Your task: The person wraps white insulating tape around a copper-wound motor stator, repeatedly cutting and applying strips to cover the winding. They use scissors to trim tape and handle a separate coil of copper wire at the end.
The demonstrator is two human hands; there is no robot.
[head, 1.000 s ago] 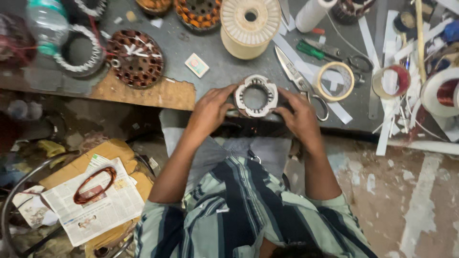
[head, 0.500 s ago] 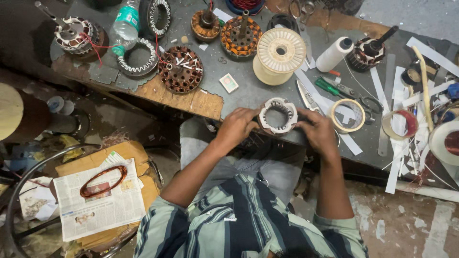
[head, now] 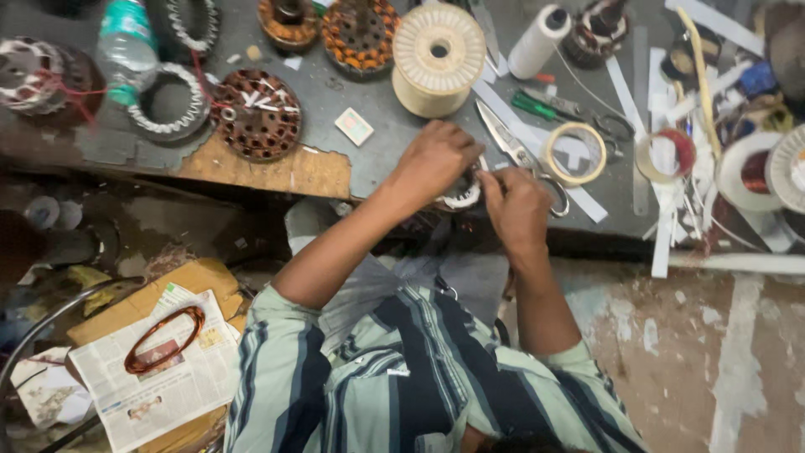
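Tabletop (head: 377, 155), grey and cluttered, across the top of the view, with a worn wooden patch at its near edge. Striped shirt (head: 419, 377) filling the bottom centre. Newspaper (head: 159, 386) on the floor at lower left, carrying a copper wire coil (head: 163, 340). Cream spool (head: 438, 57) upright near the far edge; just to its right, a white thread cone (head: 541, 42) lying tilted. Dark wound stator disc (head: 256, 113) left of centre, a white-laced ring (head: 168, 105) beside it, a plastic bottle (head: 126, 46) above that. Tape roll (head: 574, 153) right of the hands, touching white paper strips (head: 587, 201). Scissors (head: 511, 143) flat between the spool and the tape roll, blades pointing up-left. Small white card (head: 354, 126) lying alone left of the hands.

Left hand (head: 436, 159) and right hand (head: 518, 205) close together at the tabletop's near edge, both curled around a small white-wound stator ring (head: 463, 195). Ring mostly hidden between the palms, only its lower rim showing. Left grip closed over the ring's top and left side; right grip closed on its right side, fingers (head: 490, 180) pinching at the rim.
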